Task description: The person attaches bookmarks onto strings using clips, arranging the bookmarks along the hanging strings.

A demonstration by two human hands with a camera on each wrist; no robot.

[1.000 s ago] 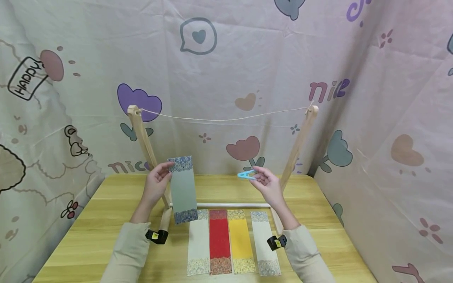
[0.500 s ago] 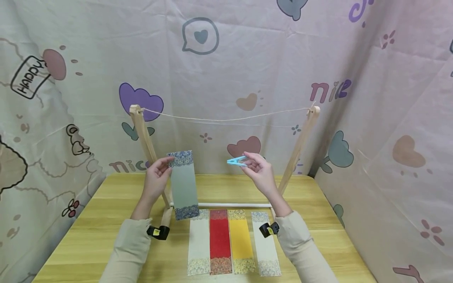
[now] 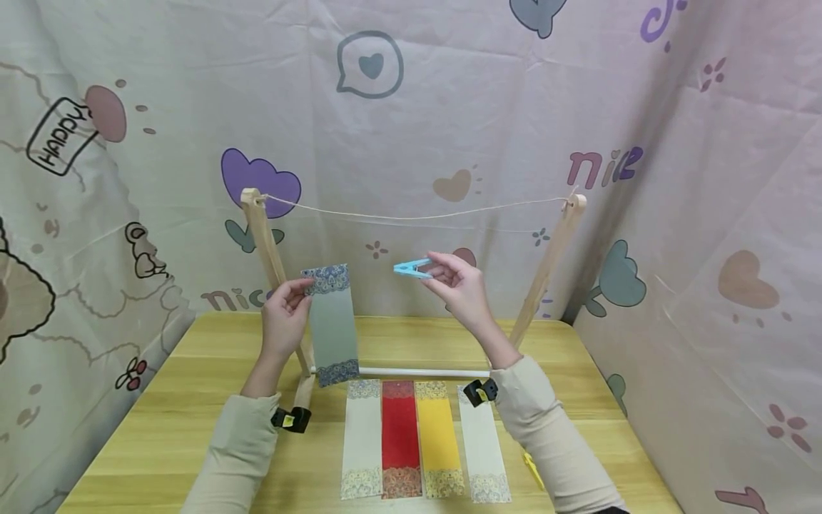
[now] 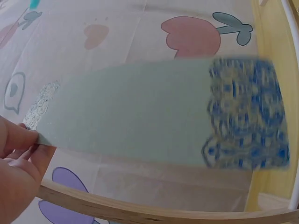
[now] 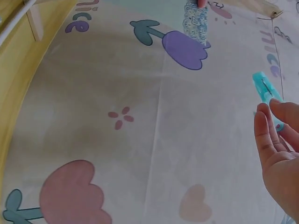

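Note:
My left hand (image 3: 286, 318) pinches a pale green paper strip (image 3: 334, 325) near its top left edge; blue lace patterns band both ends. The strip hangs slightly tilted in front of the left post, and in the left wrist view its patterned lower end (image 4: 247, 112) spreads toward the right. Between thumb and fingers, my right hand (image 3: 459, 289) holds a light blue clothespin (image 3: 411, 268), pointing left. The clothespin (image 5: 262, 87) also shows in the right wrist view. Above both hands a thin string (image 3: 411, 216) sags between two wooden posts, touching neither the strip nor the clothespin.
On the wooden table (image 3: 160, 428) lie a cream strip (image 3: 362, 435), a red strip (image 3: 400, 428), a yellow strip (image 3: 439, 435) and a white strip (image 3: 483, 442). A yellow object (image 3: 533, 470) lies partly behind the right sleeve. Wooden posts (image 3: 546, 264) flank the string.
My right hand has moved up and to the left with the clothespin, nearer the string. The left hand has raised the green strip a little. The yellow object has come into view.

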